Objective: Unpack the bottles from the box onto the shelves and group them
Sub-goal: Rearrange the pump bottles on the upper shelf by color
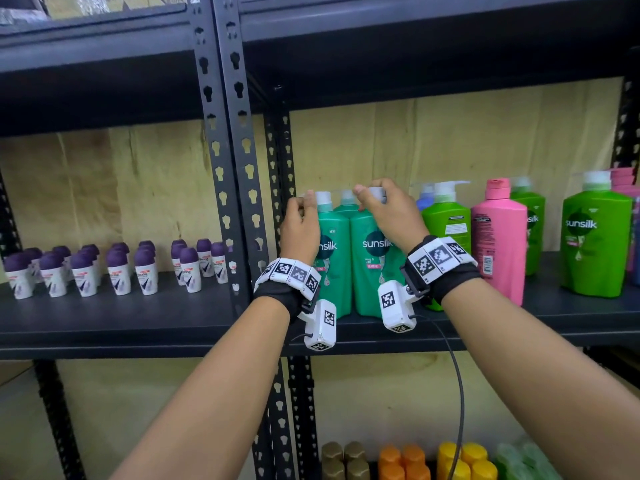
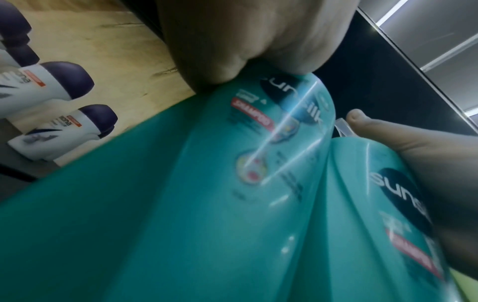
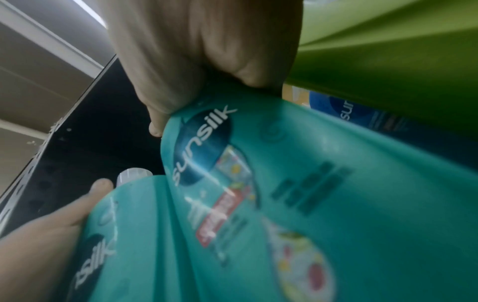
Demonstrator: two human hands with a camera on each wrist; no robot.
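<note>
- The two teal bottles (image 1: pixel 372 258) stand upright, touching, at frame centre on the shelf (image 1: pixel 138 327).
- The left hand (image 1: pixel 299 230) curls over the left pump top; the right hand (image 1: pixel 388 211) grips the right one.
- Long axes run vertical, directly beneath each hand.
- Lime green bottles (image 1: pixel 445 223) stand just right.

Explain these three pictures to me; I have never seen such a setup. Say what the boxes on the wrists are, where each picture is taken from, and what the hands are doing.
No machine here: a person works with bare hands. The white boxes strapped at the wrists are small cameras. The big picture comes from a head camera; the two blurry ones look up along each hand. On the black shelf stand two teal shampoo bottles side by side. The left hand grips the pump top of the left teal bottle; the right hand grips the pump of the right teal bottle. To their right stand green bottles and a pink bottle; to the left, small purple-capped deodorants.
</note>
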